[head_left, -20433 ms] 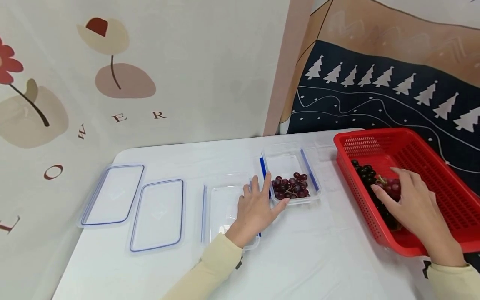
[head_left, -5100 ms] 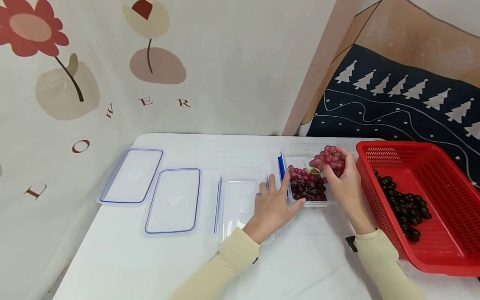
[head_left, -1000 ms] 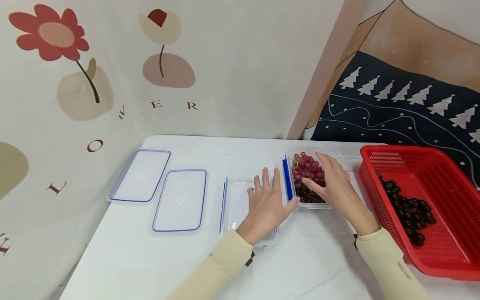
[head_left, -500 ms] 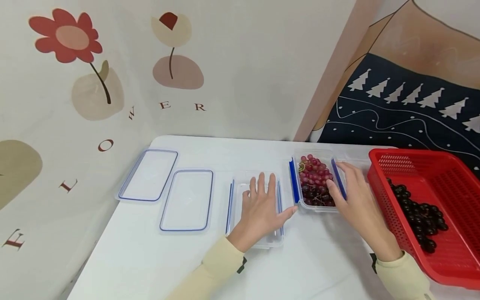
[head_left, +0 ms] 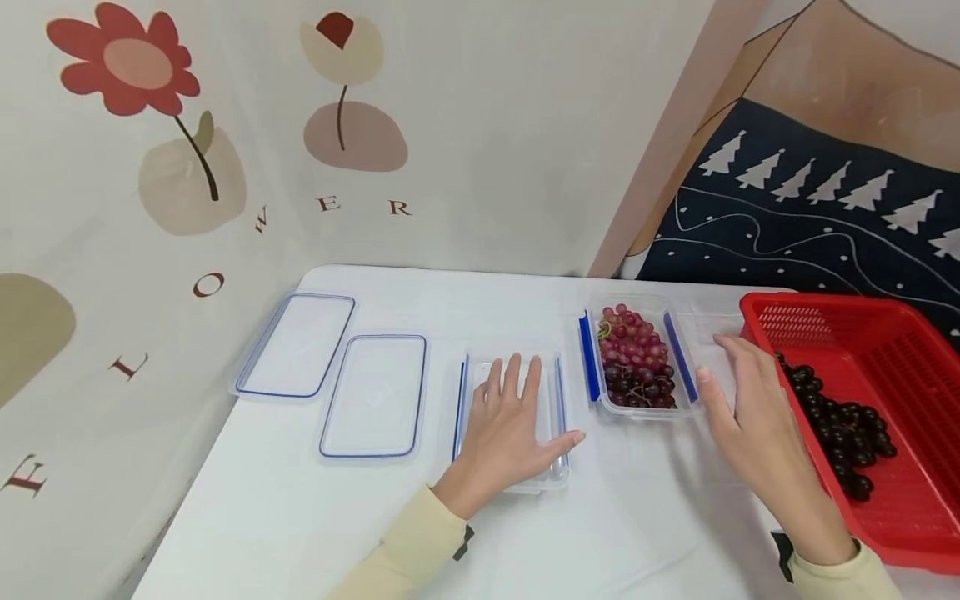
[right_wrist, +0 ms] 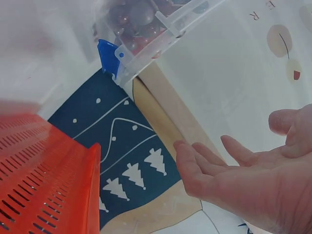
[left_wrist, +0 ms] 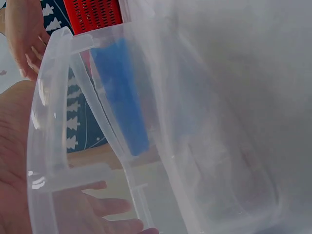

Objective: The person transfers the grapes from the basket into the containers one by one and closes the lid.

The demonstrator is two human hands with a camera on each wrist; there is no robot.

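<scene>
Red and dark purple grapes point(head_left: 636, 342) fill most of a clear plastic box point(head_left: 641, 412) with blue side clips. My right hand point(head_left: 772, 433) hovers between that box and the red basket point(head_left: 757, 350), fingers loosely bent and holding nothing. Over a second clear box point(head_left: 551, 482), which has no grapes in it, my left hand point(head_left: 498, 437) is spread with its thumb pointing toward the grape box. From the left wrist, the clear box wall point(left_wrist: 53, 112) shows close up in front of the left hand. A bunch of black grapes point(head_left: 840, 429) lies in the red basket.
Two clear lids point(head_left: 372, 454) point(head_left: 296, 392) with blue seals lie side by side on the left of the white table point(head_left: 262, 500). A printed curtain point(head_left: 487, 142) hangs right behind the table's back edge.
The red grape bunch, earlier in my right hand, now lies in the box. My right hand has since drawn back rightward toward the basket; my left has slid slightly away from the grape box.
</scene>
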